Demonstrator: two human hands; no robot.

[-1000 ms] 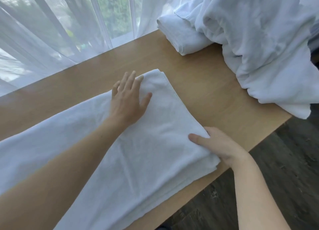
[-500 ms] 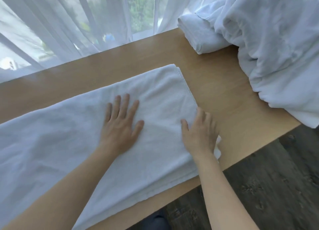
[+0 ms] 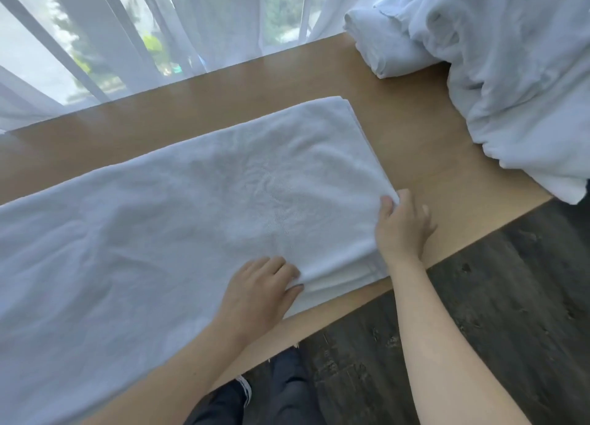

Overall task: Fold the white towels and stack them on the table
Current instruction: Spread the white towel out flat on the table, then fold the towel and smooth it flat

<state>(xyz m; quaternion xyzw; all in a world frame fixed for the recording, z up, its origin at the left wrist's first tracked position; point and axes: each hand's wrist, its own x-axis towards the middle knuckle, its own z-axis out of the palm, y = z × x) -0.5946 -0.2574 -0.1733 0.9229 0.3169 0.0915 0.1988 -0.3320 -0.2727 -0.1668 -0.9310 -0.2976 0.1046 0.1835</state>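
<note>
1. Lying flat on the tabletop (image 3: 415, 131), the long white towel (image 3: 191, 201) stretches leftward out of view; we see its right end doubled in layers.
2. Our left hand (image 3: 258, 293) pinches the towel's near edge, thumb under the top layer, its grip closed on the cloth.
3. Our right hand (image 3: 402, 230) grips the towel's right edge near its front corner, thumb on top.
4. Beyond the towel's far right corner sits a folded towel (image 3: 383, 51), with a heap of unfolded towels (image 3: 510, 73) partly over it.
5. Sheer curtains (image 3: 127, 41) hang behind the towel.
</note>
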